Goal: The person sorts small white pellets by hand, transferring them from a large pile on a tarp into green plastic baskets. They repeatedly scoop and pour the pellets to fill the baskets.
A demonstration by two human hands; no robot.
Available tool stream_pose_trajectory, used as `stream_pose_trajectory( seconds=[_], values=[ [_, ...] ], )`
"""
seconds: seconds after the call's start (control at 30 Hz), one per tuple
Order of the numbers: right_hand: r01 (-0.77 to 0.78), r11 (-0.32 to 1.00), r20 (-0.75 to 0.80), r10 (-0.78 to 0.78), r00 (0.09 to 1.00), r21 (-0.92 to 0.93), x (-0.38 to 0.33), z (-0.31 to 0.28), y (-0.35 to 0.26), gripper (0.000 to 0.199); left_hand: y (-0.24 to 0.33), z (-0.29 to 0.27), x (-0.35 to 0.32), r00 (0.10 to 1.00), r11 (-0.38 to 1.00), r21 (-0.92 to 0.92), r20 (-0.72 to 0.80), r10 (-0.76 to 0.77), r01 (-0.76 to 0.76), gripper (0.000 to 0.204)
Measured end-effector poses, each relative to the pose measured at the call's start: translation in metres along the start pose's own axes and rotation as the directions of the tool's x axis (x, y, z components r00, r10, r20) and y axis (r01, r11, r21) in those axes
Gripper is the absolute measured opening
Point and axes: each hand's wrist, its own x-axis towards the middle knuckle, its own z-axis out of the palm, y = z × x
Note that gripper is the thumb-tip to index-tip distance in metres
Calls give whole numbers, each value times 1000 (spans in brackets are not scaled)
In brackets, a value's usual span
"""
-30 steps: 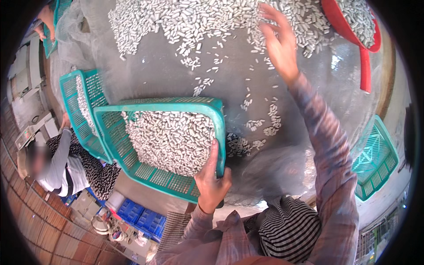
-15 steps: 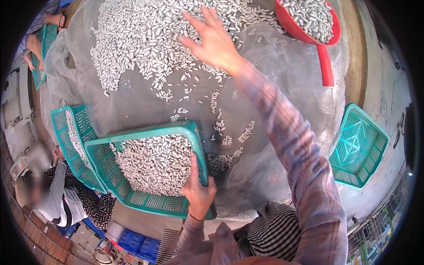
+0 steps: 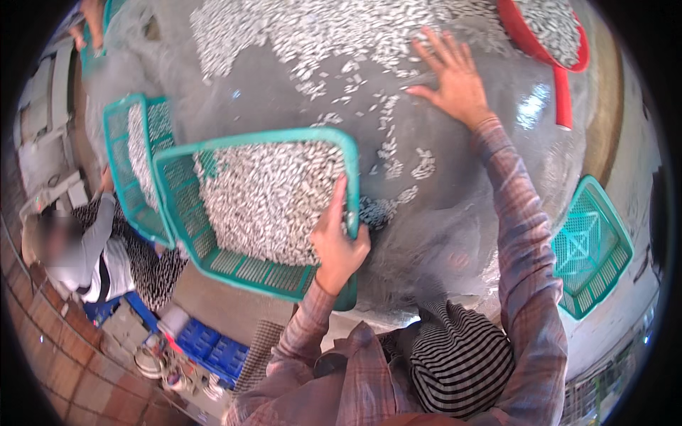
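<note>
My left hand point(image 3: 339, 248) is closed around the right end of a green plastic basket point(image 3: 249, 135), thumb along its inner side. In the basket lies a heap of small silvery-white capsule-shaped pieces point(image 3: 263, 202). The basket sits tilted at the near edge of a table covered with cloudy plastic sheeting point(image 3: 462, 206). Farther right, my right hand point(image 3: 455, 86) is open with fingers spread, palm down at the near edge of a wide spread of the same pieces point(image 3: 355, 35). It holds nothing. A few loose clusters point(image 3: 424, 163) lie between the spread and the basket.
A red scoop point(image 3: 563, 96) full of pieces lies at the far right. Another green basket point(image 3: 590, 248) stands at the right, and one with pieces point(image 3: 121, 142) is at the left. A co-worker point(image 3: 99, 248) is at the left; another person's hand point(image 3: 78, 35) shows beyond.
My right hand has moved from over the spread of pieces to the right and nearer me. The whole picture has shifted, while my left hand keeps its hold on the basket.
</note>
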Motion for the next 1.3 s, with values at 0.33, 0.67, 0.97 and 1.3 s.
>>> stream_pose_trajectory(
  seconds=[0.33, 0.67, 0.97, 1.3],
  values=[
    [-471, 349, 580, -365, 728, 810, -94, -103, -171, 30, -155, -216, 8, 786, 547, 755, -562, 257, 362, 69],
    [-750, -116, 726, -191, 660, 651, -117, -87, -210, 28, -309, -310, -67, 785, 525, 584, -459, -416, 619, 65],
    [-678, -36, 652, 313, 690, 735, -118, -163, -84, 18, -164, -272, 41, 980, 700, 687, -157, -119, 195, 47],
    [-667, -123, 646, 425, 634, 735, -145, -111, -38, 26, -212, -226, 58, 976, 991, -80, -185, -118, 105, 54]
  ],
)
